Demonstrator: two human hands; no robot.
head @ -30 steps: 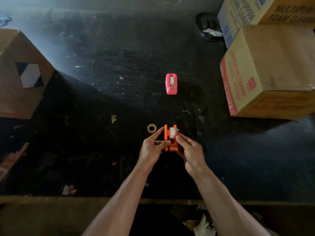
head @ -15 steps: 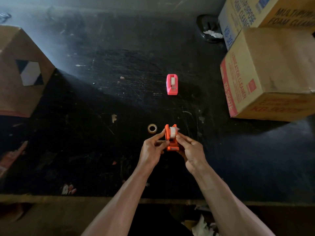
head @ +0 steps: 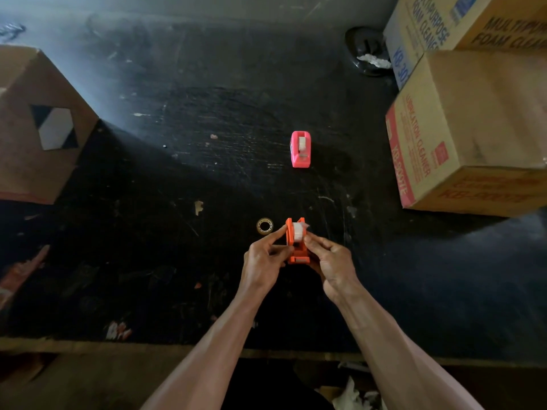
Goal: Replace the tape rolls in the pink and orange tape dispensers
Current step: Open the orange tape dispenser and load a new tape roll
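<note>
Both hands hold the orange tape dispenser [head: 297,253] just above the black table [head: 177,179]. My left hand [head: 263,260] pinches its left side. My right hand [head: 331,263] grips its right side, thumb and forefinger on the whitish tape roll [head: 297,233] sitting in it, with a loose tape end sticking out to the right. The pink tape dispenser [head: 301,149] stands alone farther back, a whitish roll inside it. A small brownish tape ring [head: 264,226], nearly bare, lies flat on the table just left of the orange dispenser.
Two stacked cardboard boxes [head: 470,128] fill the right back. Another cardboard box [head: 38,125] stands at the left. A black dish with crumpled paper [head: 368,53] sits at the back. The table's front edge [head: 118,347] runs below my forearms.
My hands and the orange dispenser stay almost in place; the fingers shift slightly on the roll.
</note>
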